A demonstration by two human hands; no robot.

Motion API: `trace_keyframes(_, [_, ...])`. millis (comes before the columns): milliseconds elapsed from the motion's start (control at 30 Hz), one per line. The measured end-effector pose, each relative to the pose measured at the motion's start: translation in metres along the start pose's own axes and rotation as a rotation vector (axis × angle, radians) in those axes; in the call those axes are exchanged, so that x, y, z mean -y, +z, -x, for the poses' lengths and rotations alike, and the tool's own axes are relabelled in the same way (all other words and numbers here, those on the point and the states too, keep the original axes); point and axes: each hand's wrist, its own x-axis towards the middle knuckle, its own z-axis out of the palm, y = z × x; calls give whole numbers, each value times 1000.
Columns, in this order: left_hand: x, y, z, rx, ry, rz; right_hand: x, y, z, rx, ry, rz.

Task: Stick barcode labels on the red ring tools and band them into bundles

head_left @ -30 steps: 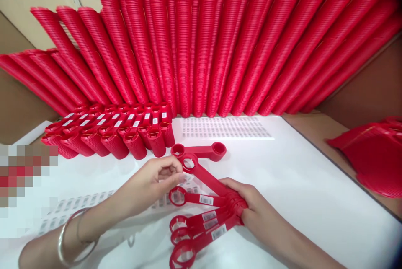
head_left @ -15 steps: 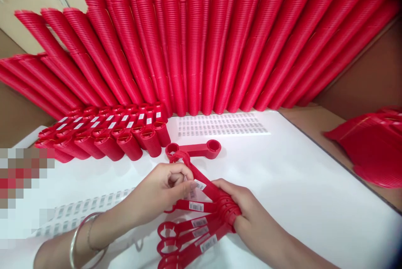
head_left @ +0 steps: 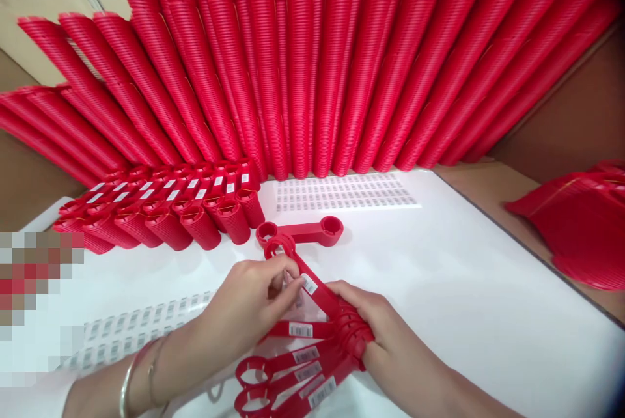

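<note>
My right hand [head_left: 385, 333] is wrapped round the stacked ring ends of several red plastic pieces [head_left: 352, 333], which fan out to the left. Most of them carry a white barcode label [head_left: 301, 329] on the flat bar. My left hand [head_left: 266, 291] pinches at the topmost piece, thumb and forefinger at the edge of its label [head_left: 309, 284]; whether it grips the label or something behind it is hidden. Just beyond the fingers, a short red double-ringed piece [head_left: 303, 233] lies on the white table.
Tall red stacks [head_left: 300, 79] lean across the back. Short labelled stacks [head_left: 161, 209] stand at left. Label sheets [head_left: 346, 193] lie at the back of the table [head_left: 463, 275] and under my left forearm [head_left: 141, 327]. More red pieces [head_left: 581, 229] are at right.
My left thumb and forefinger have drawn closer together at the top label. The lower fanned pieces have shifted slightly left and down.
</note>
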Motion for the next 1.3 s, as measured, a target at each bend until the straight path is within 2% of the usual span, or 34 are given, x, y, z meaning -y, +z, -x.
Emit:
trace_keyframes(67, [0, 4, 2, -126, 142, -379, 1, 0, 0, 10, -11, 4])
trace_keyframes(133, [0, 5, 2, -235, 271, -666, 2, 0, 0, 23, -23, -6])
trace_keyframes(200, [1, 1, -1, -326, 314, -800, 1, 1, 0, 34, -23, -24])
trace_keyframes(300, [4, -9, -6, -404, 278, -854, -2, 2, 0, 25, 1, -65])
trace_keyframes(467, [10, -21, -6, -366, 292, -675, -8, 2, 0, 13, 53, -255])
trace_keyframes(633, [7, -23, 2, -307, 191, -357, -8, -1, -1, -13, 69, -334])
trace_keyframes(700, [5, -23, 5, -282, 192, -302, -7, -2, -1, -55, 76, -345])
trace_keyframes(833, [6, -23, 8, -165, 195, -334, -6, -4, -2, -88, 70, -326])
trace_keyframes(967, [17, -18, 7, -10, 17, -386, -9, -1, -3, -35, 72, -262])
trace_keyframes(1033, [23, -15, 5, 8, -18, -476, -10, -1, -4, -37, 80, -209])
trace_keyframes(1100, [27, -11, 3, 2, 13, -527, -11, -1, -4, -50, 85, -161])
trace_keyframes(1300, [31, -2, -3, 27, 49, -467, -12, -1, -4, -46, 129, -136])
